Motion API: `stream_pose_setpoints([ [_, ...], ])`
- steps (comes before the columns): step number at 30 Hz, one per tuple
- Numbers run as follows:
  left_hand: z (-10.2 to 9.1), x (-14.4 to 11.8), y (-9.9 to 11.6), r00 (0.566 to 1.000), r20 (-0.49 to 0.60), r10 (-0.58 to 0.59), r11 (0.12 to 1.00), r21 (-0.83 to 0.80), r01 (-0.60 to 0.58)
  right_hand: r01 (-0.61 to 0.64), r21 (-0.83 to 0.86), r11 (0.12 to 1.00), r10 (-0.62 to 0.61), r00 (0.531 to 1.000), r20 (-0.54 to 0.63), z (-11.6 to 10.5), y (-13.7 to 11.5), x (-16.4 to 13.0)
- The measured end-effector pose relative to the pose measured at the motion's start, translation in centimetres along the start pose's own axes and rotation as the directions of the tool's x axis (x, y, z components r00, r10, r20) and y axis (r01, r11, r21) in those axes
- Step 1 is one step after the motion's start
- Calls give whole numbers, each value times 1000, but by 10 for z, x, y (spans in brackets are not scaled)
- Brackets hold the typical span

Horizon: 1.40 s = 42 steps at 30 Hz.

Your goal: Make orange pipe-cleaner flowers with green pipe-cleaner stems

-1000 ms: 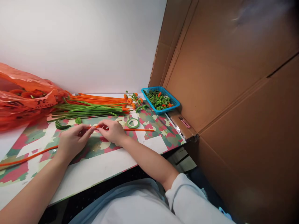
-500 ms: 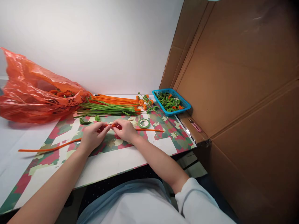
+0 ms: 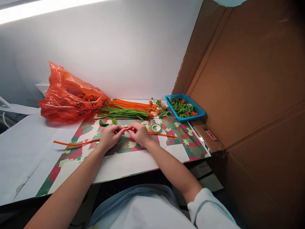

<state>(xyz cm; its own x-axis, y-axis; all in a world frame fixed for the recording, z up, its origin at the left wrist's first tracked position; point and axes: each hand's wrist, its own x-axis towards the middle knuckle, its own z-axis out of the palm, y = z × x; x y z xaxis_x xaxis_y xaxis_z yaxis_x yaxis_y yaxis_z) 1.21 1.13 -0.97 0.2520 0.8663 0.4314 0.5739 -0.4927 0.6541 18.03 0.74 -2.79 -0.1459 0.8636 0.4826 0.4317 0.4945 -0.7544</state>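
My left hand (image 3: pixel 111 136) and my right hand (image 3: pixel 138 133) meet low over the table, fingertips pinched close together on an orange pipe cleaner (image 3: pixel 76 144). Its one end sticks out to the left past my left hand; an orange length also runs out to the right beyond my right hand. What lies between the fingertips is mostly covered by them. Just right of my right hand lies a roll of green floral tape (image 3: pixel 152 129). Behind my hands are a curled dark green leaf (image 3: pixel 103 123) and a smaller green one (image 3: pixel 114 121).
Bundles of green pipe cleaners (image 3: pixel 126 113) and orange pipe cleaners (image 3: pixel 133 104) lie behind. An orange plastic bag (image 3: pixel 64 106) stands left. Finished orange flowers (image 3: pixel 156 107) lie near a blue basket (image 3: pixel 199 116) of green pieces. A pink cutter (image 3: pixel 210 133) rests beside the cardboard wall (image 3: pixel 247 73).
The view has shifted, so everything sits further right in the picture, with the ceiling light now showing. Both hands keep the same pinch on the orange pipe cleaner.
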Motion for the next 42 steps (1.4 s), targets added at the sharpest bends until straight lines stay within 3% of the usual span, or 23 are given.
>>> stream_pose_setpoints([
  [5, 4, -3, -1, 998, -49, 37, 999, 16, -36, -35, 61, 998, 36, 999, -6, 0, -2, 0],
  [11, 7, -6, -4, 980, -156, 121, 987, 127, -102, -164, 175, 971, 163, 986, 21, -1, -3, 2],
  [21, 4, -1, 0, 934, -104, 341, 913, 275, -303, -281, 283, 917, 284, 958, 31, -4, 1, 7],
  [29, 4, -1, 2, 873, -163, 459, 852, 358, -382, -324, 315, 892, 326, 944, 48, -6, 0, 8],
  [36, 6, 1, 0, 734, -193, 651, 695, 539, -475, -330, 321, 888, 329, 942, 58, -7, -1, 9],
  [39, 6, 2, 1, 719, -187, 669, 671, 568, -477, -326, 313, 892, 326, 944, 56, -6, 0, 9],
  [42, 6, 1, 3, 731, -176, 660, 672, 574, -468, -320, 295, 900, 319, 946, 53, -6, -1, 9],
])
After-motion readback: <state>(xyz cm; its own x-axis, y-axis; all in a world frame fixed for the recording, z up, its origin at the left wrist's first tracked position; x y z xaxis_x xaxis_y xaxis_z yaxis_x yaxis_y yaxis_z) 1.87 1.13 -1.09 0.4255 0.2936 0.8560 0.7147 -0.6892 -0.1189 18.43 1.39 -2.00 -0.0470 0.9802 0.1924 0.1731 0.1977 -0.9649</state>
